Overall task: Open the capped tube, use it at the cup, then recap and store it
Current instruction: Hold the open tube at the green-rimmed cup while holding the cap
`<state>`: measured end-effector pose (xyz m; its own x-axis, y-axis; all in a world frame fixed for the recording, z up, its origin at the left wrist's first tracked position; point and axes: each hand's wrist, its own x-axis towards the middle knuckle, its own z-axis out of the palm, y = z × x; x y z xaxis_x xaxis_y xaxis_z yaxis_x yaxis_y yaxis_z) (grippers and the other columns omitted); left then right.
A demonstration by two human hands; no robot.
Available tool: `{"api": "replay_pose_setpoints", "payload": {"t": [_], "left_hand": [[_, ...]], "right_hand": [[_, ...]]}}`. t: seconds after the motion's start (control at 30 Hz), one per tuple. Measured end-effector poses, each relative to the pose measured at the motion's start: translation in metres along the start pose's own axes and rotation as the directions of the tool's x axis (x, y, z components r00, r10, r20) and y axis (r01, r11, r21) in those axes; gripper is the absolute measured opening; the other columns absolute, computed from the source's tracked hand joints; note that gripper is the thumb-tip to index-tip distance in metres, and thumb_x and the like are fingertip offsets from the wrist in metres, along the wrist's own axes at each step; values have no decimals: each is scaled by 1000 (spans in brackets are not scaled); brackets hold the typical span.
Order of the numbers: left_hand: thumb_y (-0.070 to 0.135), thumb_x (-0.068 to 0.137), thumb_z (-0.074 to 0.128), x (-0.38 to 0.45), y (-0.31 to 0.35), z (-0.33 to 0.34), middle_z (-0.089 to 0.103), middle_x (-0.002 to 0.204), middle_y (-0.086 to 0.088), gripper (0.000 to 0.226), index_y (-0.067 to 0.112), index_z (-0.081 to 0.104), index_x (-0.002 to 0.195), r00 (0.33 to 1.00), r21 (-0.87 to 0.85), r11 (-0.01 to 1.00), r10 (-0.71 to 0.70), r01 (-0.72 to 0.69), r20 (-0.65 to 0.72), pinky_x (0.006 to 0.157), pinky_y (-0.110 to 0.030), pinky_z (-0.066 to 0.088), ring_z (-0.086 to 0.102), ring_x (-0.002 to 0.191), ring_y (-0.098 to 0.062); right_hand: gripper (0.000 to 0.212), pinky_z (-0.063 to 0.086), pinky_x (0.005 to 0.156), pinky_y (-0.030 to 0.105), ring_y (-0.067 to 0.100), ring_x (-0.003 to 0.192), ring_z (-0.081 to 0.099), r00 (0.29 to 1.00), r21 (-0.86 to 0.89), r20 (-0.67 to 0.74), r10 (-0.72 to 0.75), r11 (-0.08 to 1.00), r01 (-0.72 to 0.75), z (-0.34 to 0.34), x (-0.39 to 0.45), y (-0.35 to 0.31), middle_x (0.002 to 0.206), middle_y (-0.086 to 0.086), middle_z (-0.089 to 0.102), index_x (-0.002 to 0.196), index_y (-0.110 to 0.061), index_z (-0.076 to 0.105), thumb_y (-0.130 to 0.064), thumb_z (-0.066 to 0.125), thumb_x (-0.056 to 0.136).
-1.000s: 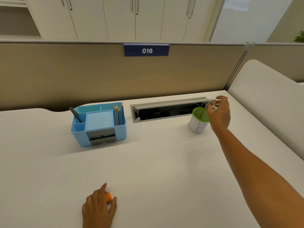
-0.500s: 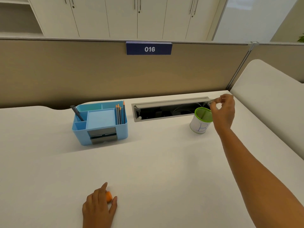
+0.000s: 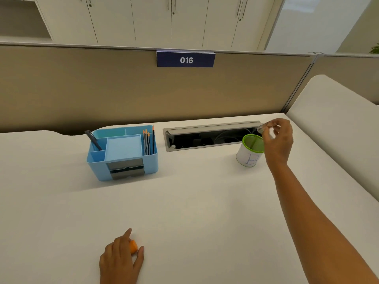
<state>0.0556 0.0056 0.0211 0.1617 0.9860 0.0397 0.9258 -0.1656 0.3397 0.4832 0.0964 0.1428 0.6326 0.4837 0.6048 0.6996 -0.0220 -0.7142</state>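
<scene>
Nearest the camera, at about 7 o'clock on the white desk (image 3: 205, 212), the left hand (image 3: 121, 261) is laid palm-down with the fingers loosely curled over a small orange cap (image 3: 133, 246). The cap is touched and covered rather than pinched; whether it rests on the desk or is lifted slightly cannot be told.

Mid-desk, at 11 o'clock, a blue organiser (image 3: 123, 152) is seen with pencils (image 3: 148, 140) standing in a rear compartment and a dark pen (image 3: 93, 138) leaning at its left. Judged the likely storage place.

Farther out, at 1 o'clock, the cup (image 3: 249, 150), white with a green rim and a blue letter on its side, stands upright just in front of the open cable tray (image 3: 209, 136). The right hand (image 3: 279, 140) is held beside and slightly above the rim, fingertips closed to a narrow pinch on the clear tube (image 3: 260, 128), which is tilted with its open end towards the cup. The contents are too small to be made out.

Step judged in hand: using the tube at the cup. The mouth should be kept over the green rim, tilted gradually, and the pinch kept firm without squeezing. The cap should be kept under the left hand so recapping can follow directly.
</scene>
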Motion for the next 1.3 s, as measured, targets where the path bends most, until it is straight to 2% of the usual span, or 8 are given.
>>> {"api": "replay_pose_setpoints", "payload": {"t": [0.13,0.27,0.4,0.63,0.77,0.93,1.17,1.3], "left_hand": [[63,86,9,-2,1,-2,66,65,-17,88,-4,66,94,999,2,1000,5,-5,34,41,-40,49,60,51,-39],[65,85,9,0,-1,1,67,62,-16,90,-4,67,91,1000,-3,1000,3,-3,16,39,-39,49,60,48,-38],[65,84,9,2,-2,0,67,62,-16,91,-4,67,91,1000,0,1000,2,-2,30,39,-39,49,60,47,-37],[68,83,8,4,-1,0,67,62,-18,94,-5,67,90,1000,-25,1000,1,0,27,41,-41,50,61,49,-40],[68,82,6,4,3,-5,67,62,-19,96,-6,67,89,1000,-40,999,7,-6,13,40,-42,50,61,48,-41],[69,82,5,6,4,-7,67,60,-19,99,-7,67,87,1000,-37,999,24,-24,3,39,-43,50,61,46,-41],[69,82,5,5,3,-3,67,59,-19,99,-8,67,86,1000,-25,999,26,-26,-14,39,-44,50,61,46,-41],[68,83,6,7,2,-3,67,60,-18,98,-7,67,87,1000,-29,999,29,-29,5,39,-43,51,61,46,-40]], "right_hand": [[16,42,72,26,28,93,59,978,-199,181,105,978,-68,4,-7,11,103,15,62,103,-10,54,-12,54,87],[17,40,71,1,3,85,54,999,21,-20,-30,999,30,1,6,-5,96,6,59,98,-16,52,-14,57,82],[18,45,73,25,22,96,60,981,-116,141,133,986,-117,9,-7,8,104,14,62,102,-13,54,-15,57,85],[22,47,75,25,27,98,59,996,-6,59,60,998,-59,10,-9,9,107,12,60,105,-17,51,-14,59,84],[23,46,78,28,27,101,58,973,-108,210,94,991,-72,14,-20,17,111,11,61,107,-14,55,-15,61,85],[25,53,83,41,28,97,58,996,-83,65,56,995,-51,10,-15,15,109,15,57,109,-12,51,-12,60,85],[23,49,81,31,24,99,58,987,-123,137,85,990,-68,9,-7,17,112,14,58,111,-14,59,-15,54,89],[20,47,76,7,2,91,54,998,40,-69,-14,999,17,6,15,10,109,5,57,108,-18,57,-17,55,88]]}}
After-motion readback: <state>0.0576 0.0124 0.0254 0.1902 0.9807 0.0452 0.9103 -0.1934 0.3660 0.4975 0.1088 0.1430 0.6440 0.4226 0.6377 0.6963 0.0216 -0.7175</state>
